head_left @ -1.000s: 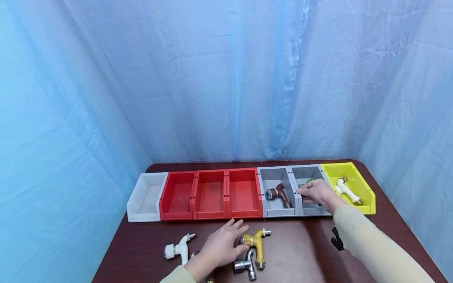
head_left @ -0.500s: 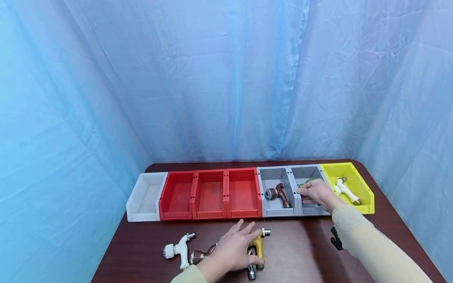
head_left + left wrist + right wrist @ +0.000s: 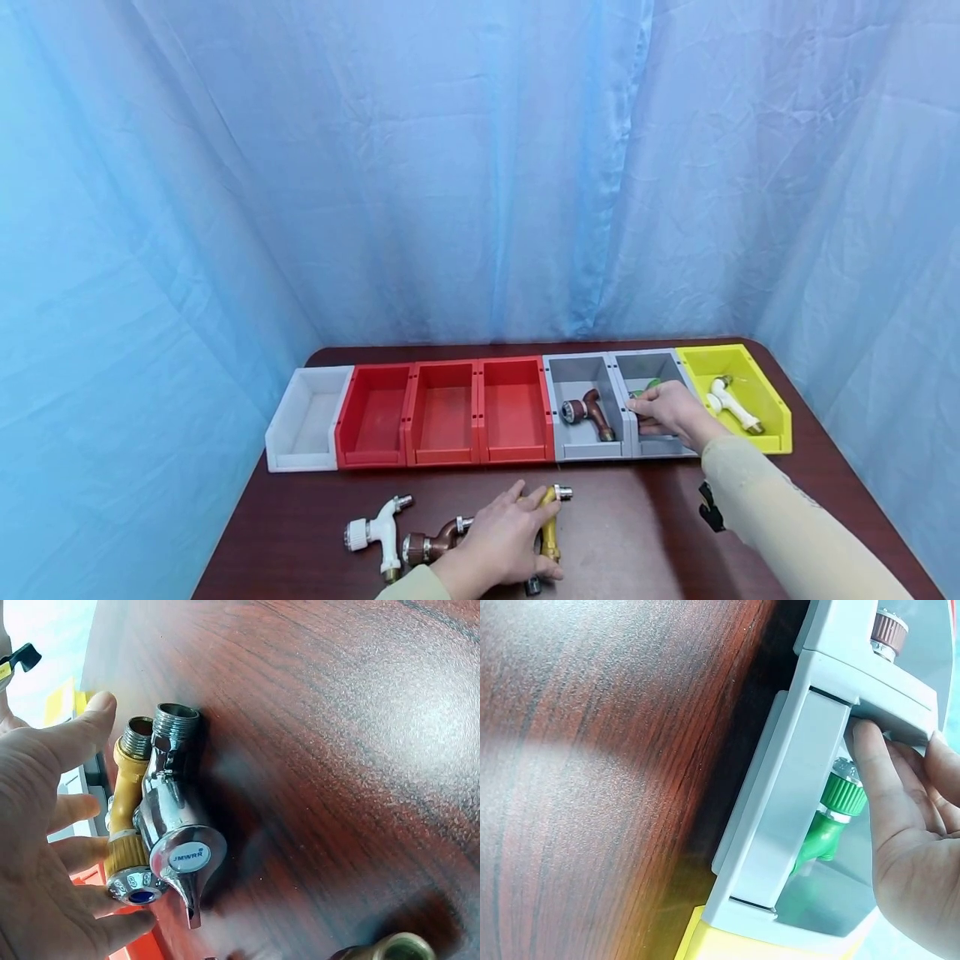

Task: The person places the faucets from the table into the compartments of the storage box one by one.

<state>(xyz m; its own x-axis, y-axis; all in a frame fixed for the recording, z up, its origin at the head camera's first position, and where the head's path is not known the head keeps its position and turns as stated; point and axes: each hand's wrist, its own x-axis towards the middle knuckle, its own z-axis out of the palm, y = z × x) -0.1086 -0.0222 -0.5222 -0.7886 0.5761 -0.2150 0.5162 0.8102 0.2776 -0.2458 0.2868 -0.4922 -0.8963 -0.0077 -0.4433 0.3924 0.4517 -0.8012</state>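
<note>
My left hand (image 3: pixel 504 542) is over a yellow tap (image 3: pixel 550 533) and a chrome tap (image 3: pixel 176 810), fingers spread. The left wrist view shows both taps side by side, beside the fingers (image 3: pixel 82 855); contact is unclear. My right hand (image 3: pixel 671 410) reaches into the right grey bin (image 3: pixel 667 450) and holds its left wall at the rim, a finger (image 3: pixel 874 746) inside against it. A green tap (image 3: pixel 844 795) lies in that bin, apart from the fingers. To the left of my left hand lie a brown tap (image 3: pixel 423 546) and a white tap (image 3: pixel 384 531).
Along the table's back stand a white bin (image 3: pixel 303 461), several red bins (image 3: pixel 442 457), another grey bin (image 3: pixel 592 451) with a brown tap (image 3: pixel 596 412), and a yellow bin (image 3: pixel 776 425) with a white tap (image 3: pixel 735 404). A blue curtain (image 3: pixel 480 167) hangs behind.
My left hand has moved right, from beside the yellow and chrome taps to over them, uncovering the brown tap on the table. My right hand stays at the grey bin's wall.
</note>
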